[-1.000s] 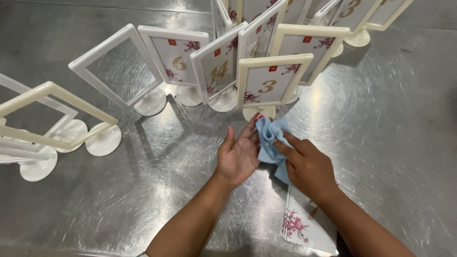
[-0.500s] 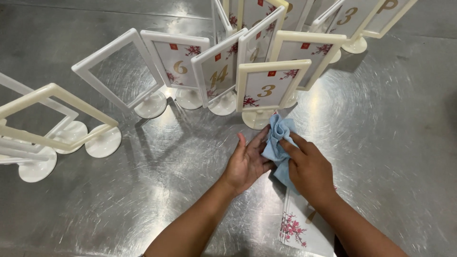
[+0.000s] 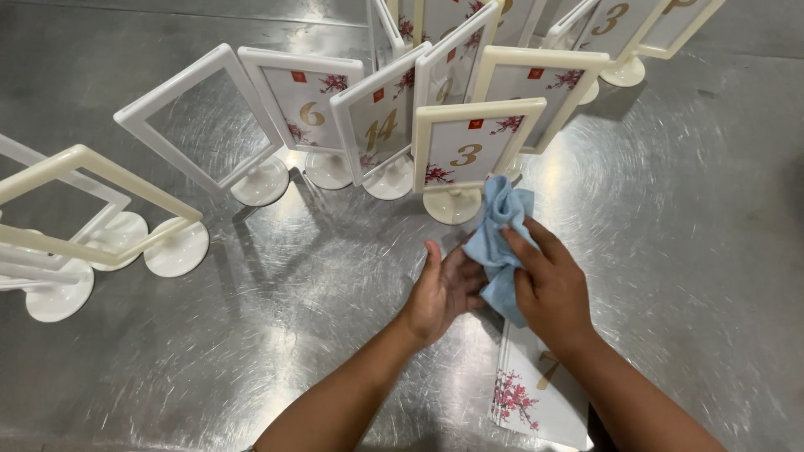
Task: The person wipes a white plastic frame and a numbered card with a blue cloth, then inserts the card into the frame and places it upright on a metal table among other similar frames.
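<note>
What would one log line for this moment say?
right hand: gripping blue cloth | left hand: open, beside cloth | card: flat on steel table

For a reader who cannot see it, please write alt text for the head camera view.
Two bare hands hold a crumpled light blue cloth over a scratched metal table: the right hand grips it, the left hand is open beside it. A flowered paper card lies under the right wrist; white and cream table-number frames stand behind.

Scuffed steel table (image 3: 712, 251); white & cream sign frames (image 3: 473, 155) standing; floral card (image 3: 536, 402) flat.
</note>
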